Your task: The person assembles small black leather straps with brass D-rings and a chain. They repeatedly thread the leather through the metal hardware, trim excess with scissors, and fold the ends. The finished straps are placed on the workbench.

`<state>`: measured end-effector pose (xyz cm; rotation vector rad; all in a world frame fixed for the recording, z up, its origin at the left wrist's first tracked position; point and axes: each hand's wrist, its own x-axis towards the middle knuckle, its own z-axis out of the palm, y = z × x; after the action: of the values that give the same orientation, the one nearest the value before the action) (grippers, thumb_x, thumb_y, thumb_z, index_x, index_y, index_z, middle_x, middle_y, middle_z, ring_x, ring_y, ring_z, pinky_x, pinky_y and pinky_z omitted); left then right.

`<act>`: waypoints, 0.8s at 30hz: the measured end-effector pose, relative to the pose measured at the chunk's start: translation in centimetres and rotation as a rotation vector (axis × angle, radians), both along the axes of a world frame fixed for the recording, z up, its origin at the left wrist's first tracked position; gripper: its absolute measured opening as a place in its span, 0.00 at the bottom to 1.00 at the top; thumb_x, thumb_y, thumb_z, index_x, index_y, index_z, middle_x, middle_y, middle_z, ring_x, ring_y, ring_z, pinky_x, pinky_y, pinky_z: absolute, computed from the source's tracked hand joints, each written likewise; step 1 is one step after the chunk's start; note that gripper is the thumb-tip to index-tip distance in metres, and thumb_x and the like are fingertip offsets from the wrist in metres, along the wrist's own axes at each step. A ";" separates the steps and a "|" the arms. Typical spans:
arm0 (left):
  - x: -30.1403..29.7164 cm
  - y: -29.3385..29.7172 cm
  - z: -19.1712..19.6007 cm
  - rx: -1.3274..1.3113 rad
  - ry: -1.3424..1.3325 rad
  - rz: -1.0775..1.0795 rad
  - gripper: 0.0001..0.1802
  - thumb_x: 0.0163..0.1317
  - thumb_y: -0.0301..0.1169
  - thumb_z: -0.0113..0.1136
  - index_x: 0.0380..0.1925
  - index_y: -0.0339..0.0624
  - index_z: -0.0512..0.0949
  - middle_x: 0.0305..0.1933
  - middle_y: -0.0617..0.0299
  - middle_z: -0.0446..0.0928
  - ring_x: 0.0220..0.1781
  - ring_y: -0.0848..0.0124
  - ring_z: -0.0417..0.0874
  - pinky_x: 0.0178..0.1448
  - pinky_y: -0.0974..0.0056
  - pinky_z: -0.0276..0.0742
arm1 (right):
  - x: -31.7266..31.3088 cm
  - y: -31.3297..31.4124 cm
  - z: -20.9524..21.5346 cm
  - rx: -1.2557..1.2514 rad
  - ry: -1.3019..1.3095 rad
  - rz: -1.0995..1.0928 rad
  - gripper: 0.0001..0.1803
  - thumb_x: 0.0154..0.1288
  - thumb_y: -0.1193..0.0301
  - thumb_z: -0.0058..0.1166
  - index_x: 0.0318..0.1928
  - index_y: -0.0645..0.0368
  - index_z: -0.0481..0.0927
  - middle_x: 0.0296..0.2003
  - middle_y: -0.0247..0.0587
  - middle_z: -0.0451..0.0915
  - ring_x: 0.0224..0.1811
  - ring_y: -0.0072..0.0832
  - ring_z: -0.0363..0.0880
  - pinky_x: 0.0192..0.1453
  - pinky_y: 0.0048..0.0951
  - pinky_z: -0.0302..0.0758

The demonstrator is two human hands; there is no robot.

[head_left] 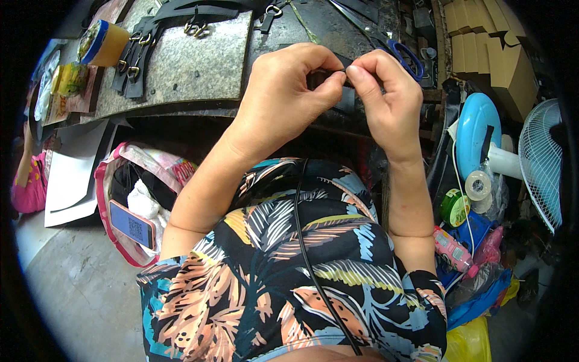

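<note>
The light is soft and bright, with shadow beneath the surface (329,30). Fisheye curvature warps the blackened edges.

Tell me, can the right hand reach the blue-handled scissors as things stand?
Probably yes: the scissors lie just beyond the right hand, with nothing visibly blocking, though its fingertips and the left hand's are pinching a small dark piece.

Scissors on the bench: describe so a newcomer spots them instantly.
Start at the dark workbench along the top of the view. Near its right end, just beyond the person's right hand, lie the scissors, blades pointing up-left. Their blue looped handles stand out from the dark things around them.
</note>
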<state>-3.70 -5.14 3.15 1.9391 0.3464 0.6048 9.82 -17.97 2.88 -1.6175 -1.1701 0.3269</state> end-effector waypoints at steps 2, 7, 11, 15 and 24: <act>0.1 0.0 0.1 0.002 0.012 -0.015 0.08 0.66 0.27 0.67 0.39 0.32 0.84 0.32 0.65 0.83 0.34 0.81 0.79 0.38 0.74 0.74 | 0.0 0.0 -0.4 -0.043 0.326 0.006 0.09 0.74 0.70 0.58 0.39 0.63 0.83 0.30 0.32 0.83 0.29 0.18 0.79 0.34 0.24 0.75; -0.2 0.4 0.4 -0.079 0.092 -0.024 0.08 0.66 0.27 0.66 0.39 0.32 0.84 0.32 0.65 0.83 0.34 0.81 0.79 0.38 0.74 0.74 | 0.7 -0.5 -0.3 -0.096 0.648 0.104 0.13 0.78 0.66 0.51 0.42 0.62 0.83 0.33 0.35 0.84 0.34 0.19 0.80 0.41 0.22 0.77; -0.3 0.5 0.3 -0.072 0.088 -0.032 0.09 0.67 0.28 0.66 0.40 0.32 0.84 0.32 0.65 0.83 0.34 0.81 0.79 0.38 0.73 0.74 | 0.7 -0.5 -0.2 -0.096 0.458 0.113 0.12 0.78 0.67 0.53 0.42 0.63 0.84 0.31 0.33 0.83 0.34 0.17 0.81 0.40 0.21 0.78; -0.3 0.6 0.1 -0.050 0.099 -0.045 0.09 0.67 0.29 0.66 0.40 0.32 0.85 0.32 0.65 0.84 0.34 0.80 0.79 0.38 0.73 0.75 | 0.5 -0.5 -0.4 -0.067 0.318 0.105 0.12 0.77 0.68 0.55 0.43 0.64 0.85 0.31 0.32 0.84 0.34 0.17 0.81 0.41 0.21 0.79; -0.3 0.8 0.4 -0.014 0.173 -0.056 0.10 0.66 0.29 0.67 0.41 0.32 0.85 0.32 0.63 0.84 0.34 0.79 0.80 0.39 0.70 0.77 | 0.9 -1.0 -0.1 -0.068 0.513 0.117 0.11 0.74 0.69 0.57 0.45 0.65 0.85 0.34 0.34 0.84 0.35 0.19 0.81 0.43 0.21 0.77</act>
<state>-4.03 -4.38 3.53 1.9857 0.4020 0.3987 10.73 -19.00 2.77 -1.4078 -0.8632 0.8127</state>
